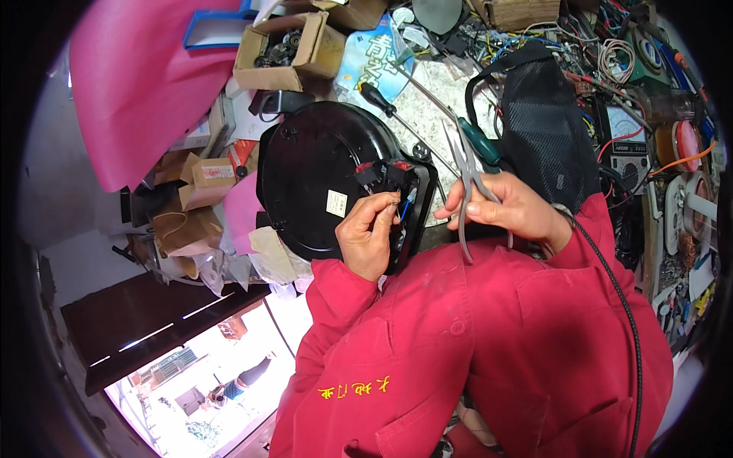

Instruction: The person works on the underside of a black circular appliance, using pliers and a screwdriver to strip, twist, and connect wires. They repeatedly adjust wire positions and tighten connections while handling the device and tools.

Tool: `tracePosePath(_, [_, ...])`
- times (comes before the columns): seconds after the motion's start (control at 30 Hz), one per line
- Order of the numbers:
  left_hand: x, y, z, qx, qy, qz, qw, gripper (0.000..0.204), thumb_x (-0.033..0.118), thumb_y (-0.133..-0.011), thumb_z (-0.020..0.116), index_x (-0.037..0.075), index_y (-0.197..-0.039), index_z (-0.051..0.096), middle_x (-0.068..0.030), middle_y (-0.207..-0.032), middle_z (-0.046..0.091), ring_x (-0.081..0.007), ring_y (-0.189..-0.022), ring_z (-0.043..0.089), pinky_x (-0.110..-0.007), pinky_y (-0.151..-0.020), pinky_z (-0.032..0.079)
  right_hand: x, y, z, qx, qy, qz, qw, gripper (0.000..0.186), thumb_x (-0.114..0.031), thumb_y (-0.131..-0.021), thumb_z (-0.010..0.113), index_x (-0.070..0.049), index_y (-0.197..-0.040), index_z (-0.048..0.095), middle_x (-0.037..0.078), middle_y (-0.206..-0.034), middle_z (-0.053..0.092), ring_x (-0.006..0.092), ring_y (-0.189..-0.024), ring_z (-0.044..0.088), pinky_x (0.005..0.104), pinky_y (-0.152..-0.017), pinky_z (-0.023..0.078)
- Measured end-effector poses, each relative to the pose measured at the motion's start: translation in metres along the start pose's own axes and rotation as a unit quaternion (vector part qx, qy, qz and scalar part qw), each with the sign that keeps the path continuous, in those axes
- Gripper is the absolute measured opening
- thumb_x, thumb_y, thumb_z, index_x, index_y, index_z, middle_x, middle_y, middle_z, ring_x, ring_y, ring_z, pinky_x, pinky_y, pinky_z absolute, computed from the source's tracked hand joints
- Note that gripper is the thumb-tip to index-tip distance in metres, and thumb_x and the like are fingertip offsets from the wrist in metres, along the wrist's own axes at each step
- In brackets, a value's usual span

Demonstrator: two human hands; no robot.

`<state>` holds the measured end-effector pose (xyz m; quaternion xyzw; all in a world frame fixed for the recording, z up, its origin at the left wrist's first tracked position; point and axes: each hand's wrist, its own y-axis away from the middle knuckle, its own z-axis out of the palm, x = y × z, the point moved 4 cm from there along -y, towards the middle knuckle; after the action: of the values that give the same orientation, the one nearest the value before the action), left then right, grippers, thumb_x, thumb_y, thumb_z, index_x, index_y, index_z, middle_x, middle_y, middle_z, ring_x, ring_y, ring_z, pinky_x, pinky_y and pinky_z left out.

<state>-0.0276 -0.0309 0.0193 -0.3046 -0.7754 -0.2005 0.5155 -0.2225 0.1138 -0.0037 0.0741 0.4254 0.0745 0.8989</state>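
Note:
A round black appliance point(305, 168), which looks like the underside of an electric pan, lies before me with a white label on it. At its right edge a housing shows black and red parts point(393, 169) and a blue wire point(406, 209). My left hand point(366, 235) is closed in a pinch beside these parts; what its fingertips hold is too small to make out. Long-nose pliers point(465, 160) rest in my right hand point(515, 208), handles spread and jaws pointing away from me, to the right of the appliance and apart from it.
Beyond the appliance lie a black-and-yellow screwdriver point(377, 99) and a green-handled screwdriver point(478, 142). A black mesh bag point(546, 122) is at the right, near tangled wires point(615, 61). An open cardboard box point(324, 49) of small parts stands at the back. Pink sheeting point(145, 84) hangs left.

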Motion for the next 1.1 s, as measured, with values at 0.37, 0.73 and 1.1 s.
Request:
tracePosePath(0.37, [0.006, 0.002, 0.000, -0.010, -0.050, 0.052, 0.997, 0.015, -0.006, -0.100, 0.065, -0.002, -0.111, 0.075, -0.0093, -0.102, 0.072, -0.0104, -0.077, 0.064, -0.024, -0.069, 0.053, 0.005, 0.019, 0.014, -0.052, 0.097, 0.023, 0.994, 0.031, -0.026, -0.108, 0.061, 0.002, -0.104, 0.072, 0.006, -0.100, 0.071, 0.0115, -0.089, 0.064, 0.0294, -0.078, 0.051])
tracePosePath(0.73, [0.007, 0.004, 0.001, -0.011, -0.044, 0.044, 0.998, 0.016, -0.005, -0.100, 0.066, 0.000, -0.111, 0.076, -0.0073, -0.096, 0.071, -0.0101, -0.077, 0.067, -0.023, -0.066, 0.051, -0.018, 0.020, 0.018, 0.148, 0.709, -0.289, 0.626, 0.017, -0.011, -0.083, 0.076, -0.001, -0.080, 0.063, 0.011, -0.095, 0.059, 0.0293, -0.089, 0.060, 0.0405, -0.082, 0.049])
tracePosePath(1.1, [0.009, 0.004, 0.001, -0.009, -0.047, 0.042, 0.998, 0.015, -0.004, -0.100, 0.066, -0.001, -0.111, 0.076, -0.0079, -0.095, 0.071, -0.0101, -0.076, 0.067, -0.023, -0.065, 0.051, -0.020, 0.012, 0.025, 0.147, 0.750, -0.288, 0.577, 0.016, -0.015, -0.083, 0.073, -0.002, -0.077, 0.065, 0.009, -0.092, 0.058, 0.0244, -0.092, 0.062, 0.0379, -0.083, 0.049])
